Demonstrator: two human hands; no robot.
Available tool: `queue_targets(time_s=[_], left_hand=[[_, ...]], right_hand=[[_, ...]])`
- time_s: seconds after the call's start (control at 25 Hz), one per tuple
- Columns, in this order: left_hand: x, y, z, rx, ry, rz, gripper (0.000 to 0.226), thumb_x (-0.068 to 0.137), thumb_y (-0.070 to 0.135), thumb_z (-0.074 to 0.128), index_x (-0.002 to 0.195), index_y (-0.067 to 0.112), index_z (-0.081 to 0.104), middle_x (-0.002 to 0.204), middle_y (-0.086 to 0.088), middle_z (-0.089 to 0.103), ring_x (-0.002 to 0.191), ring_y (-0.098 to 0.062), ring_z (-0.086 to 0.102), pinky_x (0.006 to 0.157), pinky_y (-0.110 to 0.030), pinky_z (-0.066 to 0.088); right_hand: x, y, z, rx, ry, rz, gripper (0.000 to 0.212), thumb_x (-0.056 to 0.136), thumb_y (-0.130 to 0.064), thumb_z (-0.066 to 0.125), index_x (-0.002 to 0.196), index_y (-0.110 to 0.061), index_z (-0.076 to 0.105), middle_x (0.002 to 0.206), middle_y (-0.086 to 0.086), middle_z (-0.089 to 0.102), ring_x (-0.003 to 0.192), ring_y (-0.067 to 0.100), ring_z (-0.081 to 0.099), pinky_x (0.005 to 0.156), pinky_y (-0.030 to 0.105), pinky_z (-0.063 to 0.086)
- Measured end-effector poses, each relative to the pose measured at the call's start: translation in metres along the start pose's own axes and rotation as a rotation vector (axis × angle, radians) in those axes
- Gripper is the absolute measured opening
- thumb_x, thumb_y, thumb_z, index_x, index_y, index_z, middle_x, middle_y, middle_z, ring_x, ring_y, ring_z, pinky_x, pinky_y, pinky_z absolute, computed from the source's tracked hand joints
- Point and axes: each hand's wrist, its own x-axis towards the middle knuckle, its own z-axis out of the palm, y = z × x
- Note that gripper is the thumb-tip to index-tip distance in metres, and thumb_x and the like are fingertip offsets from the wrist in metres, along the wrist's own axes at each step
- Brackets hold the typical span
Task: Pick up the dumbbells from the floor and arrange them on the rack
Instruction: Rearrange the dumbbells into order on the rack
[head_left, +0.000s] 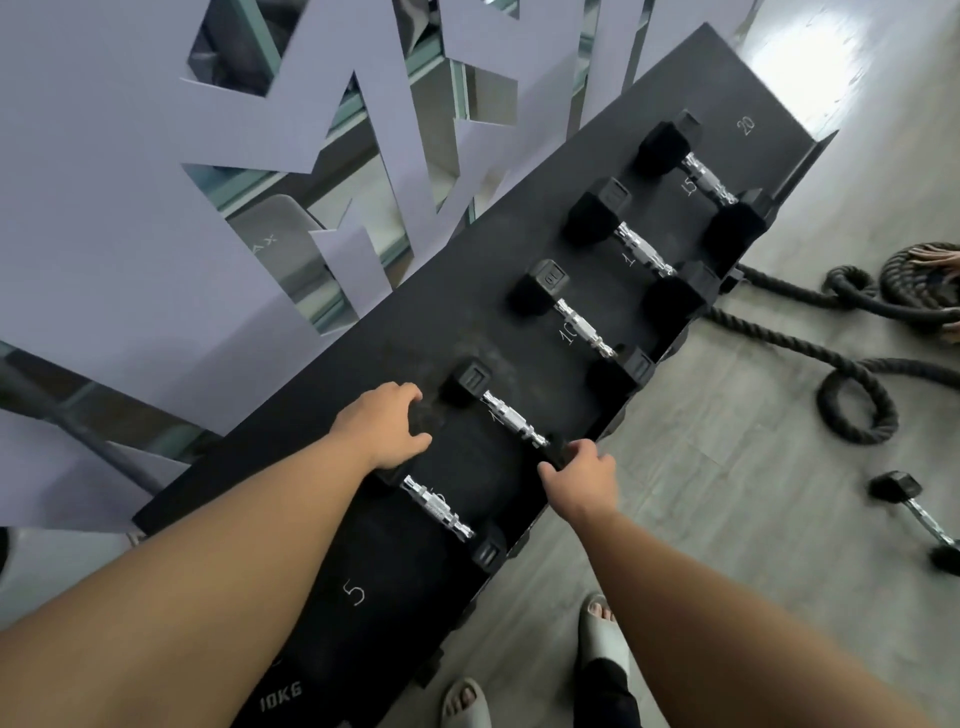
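Note:
A black sloped rack (405, 332) carries several black hex dumbbells with chrome handles in a row. My left hand (384, 426) lies curled over the far head of the nearest dumbbell (441, 509), by the painted 5. My right hand (584, 480) grips the near head of the second dumbbell (511, 421) at the rack's front edge. Further along sit three more dumbbells, at the 10 mark (582, 327), beyond it (641, 252) and at the 15 mark (709, 179). One dumbbell (914, 519) lies on the floor to the right.
A thick black battle rope (852, 410) snakes in loops over the grey floor right of the rack. Another person's hand (935, 257) touches the rope coil at the right edge. My feet in slippers (602, 629) stand by the rack's front. A cut-out wall panel (130, 182) rises behind.

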Motion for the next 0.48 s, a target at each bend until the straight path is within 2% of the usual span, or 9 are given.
queue_targets(time_s=[0.08,0.24,0.48], left_hand=[[0.014,0.008,0.002,-0.048,0.028,0.031,0.068,0.087,0.049,0.072,0.146,0.026,0.046,0.141,-0.001,0.052,0.124,-0.025,0.057,0.097,-0.044,0.053],[0.053,0.038,0.003,-0.103,0.064,0.078,0.077,0.088,0.049,0.072,0.153,0.025,0.039,0.149,-0.004,0.044,0.13,-0.029,0.053,0.102,-0.045,0.05],[0.096,0.07,0.03,-0.071,0.036,0.056,0.07,0.09,0.044,0.071,0.151,0.024,0.042,0.145,-0.008,0.044,0.124,-0.033,0.056,0.101,-0.045,0.05]], right_hand=[[0.014,-0.002,-0.004,0.034,0.028,0.058,0.064,0.087,-0.043,0.068,0.141,-0.019,0.044,0.141,0.013,0.04,0.12,0.04,0.056,0.1,0.042,0.048],[0.041,-0.006,-0.003,0.01,0.031,0.029,0.066,0.088,-0.046,0.067,0.142,-0.018,0.044,0.144,0.014,0.038,0.126,0.04,0.05,0.101,0.042,0.046],[0.067,0.001,0.002,-0.002,-0.049,0.005,0.051,0.089,-0.042,0.067,0.133,-0.018,0.054,0.139,0.013,0.043,0.127,0.038,0.048,0.098,0.04,0.046]])
